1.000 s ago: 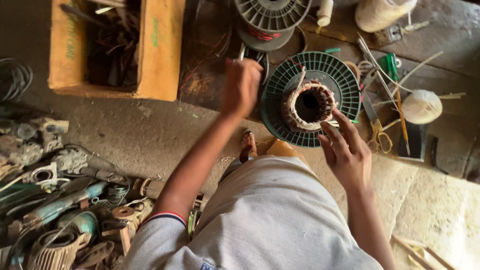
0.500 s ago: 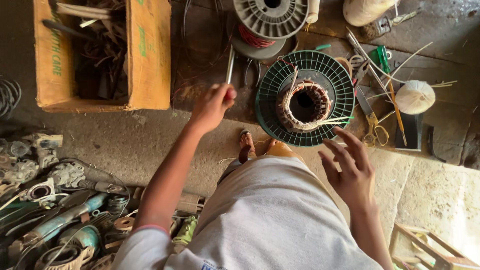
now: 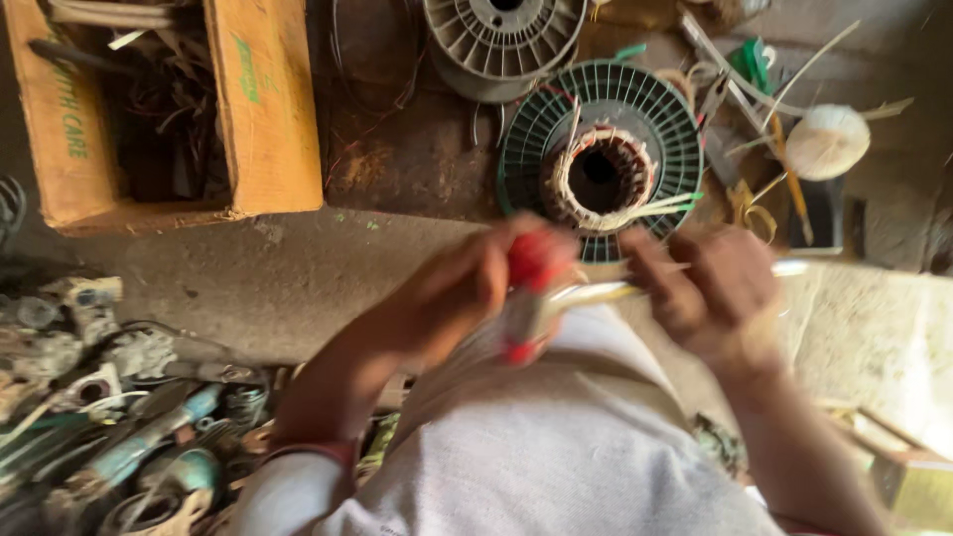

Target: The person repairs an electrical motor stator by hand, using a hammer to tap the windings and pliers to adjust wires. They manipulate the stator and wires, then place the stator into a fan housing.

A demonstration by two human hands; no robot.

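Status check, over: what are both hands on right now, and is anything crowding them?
Left hand grips red-handled tool. Right hand pinches pale strip. Blurred. Wound motor core just beyond, untouched.

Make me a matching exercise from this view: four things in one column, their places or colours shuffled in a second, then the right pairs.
Things:
1. wooden crate
2. green round grille
3. ball of twine
4. red-handled tool

Places:
A. far right, beyond the grille
B. in the left hand
C. top left
D. under the wound motor core

Pairs: 1-C, 2-D, 3-A, 4-B
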